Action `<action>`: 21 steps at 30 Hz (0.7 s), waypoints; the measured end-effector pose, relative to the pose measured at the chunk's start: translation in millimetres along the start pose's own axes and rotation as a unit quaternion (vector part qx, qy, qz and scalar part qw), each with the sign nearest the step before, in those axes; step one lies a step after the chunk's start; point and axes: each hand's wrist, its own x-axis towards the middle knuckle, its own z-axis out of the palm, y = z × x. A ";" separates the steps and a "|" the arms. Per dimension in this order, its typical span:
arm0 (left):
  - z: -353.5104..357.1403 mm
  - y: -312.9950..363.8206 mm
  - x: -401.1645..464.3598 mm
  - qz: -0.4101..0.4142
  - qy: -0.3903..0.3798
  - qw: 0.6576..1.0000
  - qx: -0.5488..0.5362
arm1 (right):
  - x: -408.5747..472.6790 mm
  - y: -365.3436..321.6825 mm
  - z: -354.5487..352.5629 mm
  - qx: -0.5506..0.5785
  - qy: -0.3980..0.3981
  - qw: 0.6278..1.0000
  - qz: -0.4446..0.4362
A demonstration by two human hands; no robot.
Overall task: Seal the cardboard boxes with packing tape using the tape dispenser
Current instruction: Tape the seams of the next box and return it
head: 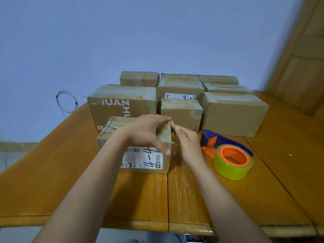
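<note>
Cardboard boxes crowd the far half of the wooden bench [52, 172], which stands against a blue wall [140, 32]. Biggest among them are the box printed with large white letters [122, 104] at back left and a plain box [233, 114] at back right; between them sits a mid-sized box [181, 114], with more boxes stacked behind, one bearing a white label [180, 90].

Nearest the person stands the box being worked on [138, 146], in front of the lettered one, its front face carrying a white shipping label with handwritten marks [143, 158].

At right on the bench, just beside the right hand, lies the tape dispenser [228, 151], blue and orange, loaded with a yellow-green roll on an orange core, apart from the near box.

The left hand [147, 132] lies over the near box's top right corner, fingers curled over the far edge and thumb pressed down the front face on a clear strip of tape [172, 149] that hangs off the corner. The right hand [187, 142] is at the same corner, its fingertips pinching at the top edge of the box beside the left fingers.

A coil of thin white cable [67, 101] hangs on the wall at left.
</note>
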 end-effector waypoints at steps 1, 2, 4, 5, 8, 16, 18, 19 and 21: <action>-0.2 0.4 -0.3 -0.001 -0.002 1.000 0.001 | -0.4 0.2 -1.4 -0.008 0.001 1.000 -0.004; -0.2 0.2 -0.1 -0.002 -0.004 1.000 0.001 | -0.9 0.4 -1.9 -0.013 0.000 1.000 -0.010; -0.5 0.2 -0.6 -0.005 -0.003 1.000 0.001 | -2.3 3.0 -2.9 -0.011 -0.004 1.000 -0.021; -0.5 -0.4 -0.5 -0.006 -0.003 1.000 0.000 | -2.8 3.5 -4.0 -0.008 -0.005 1.000 -0.026; -0.2 -2.2 -0.2 -0.006 -0.006 1.000 0.001 | -3.7 1.2 -8.9 0.010 0.014 0.999 -0.029; -0.3 -1.8 -0.8 -0.006 0.000 1.000 -0.017 | -14.2 -1.7 -13.1 0.025 0.073 0.990 -0.119; -0.4 -0.3 -1.3 -0.009 -0.001 1.000 -0.020 | -18.8 -2.7 -13.2 0.022 0.065 0.982 -0.177; -0.8 0.5 -1.5 -0.010 -0.001 1.000 -0.019 | -20.2 -2.9 -12.1 0.011 0.053 0.978 -0.202; -1.3 1.5 -1.6 -0.012 -0.002 1.000 -0.016 | -23.0 -2.7 -7.8 -0.020 0.026 0.971 -0.235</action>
